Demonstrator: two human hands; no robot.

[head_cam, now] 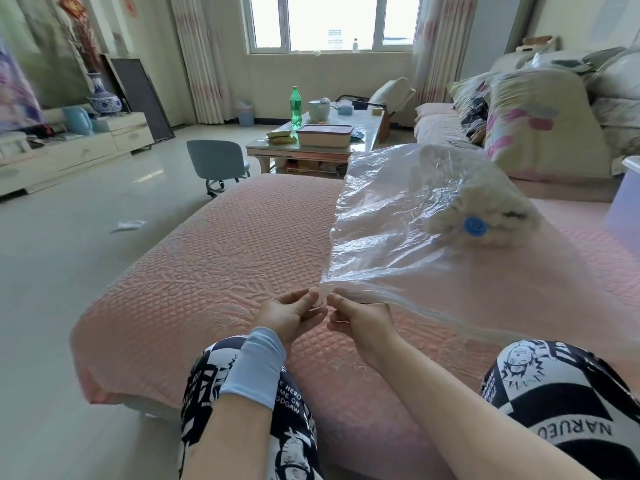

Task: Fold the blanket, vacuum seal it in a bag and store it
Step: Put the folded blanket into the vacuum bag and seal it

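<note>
Plastic bag (391, 216) holding the blanket (502, 220) lay right of centre. Fingers of the left hand (289, 315) and right hand (360, 320) pinched its zip corner (323, 295). Any missed gap could leak air.

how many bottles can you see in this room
2. A tall green plastic bottle stands on the glass-topped coffee table. A small clear bottle stands on the white windowsill. Others may be hidden among the clutter.

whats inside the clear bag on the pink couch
The bag holds a cream fluffy blanket, bunched at its far end beneath the blue valve. Its near part shows nothing inside. Wrinkled plastic and the valve hide how the blanket is folded.
</note>
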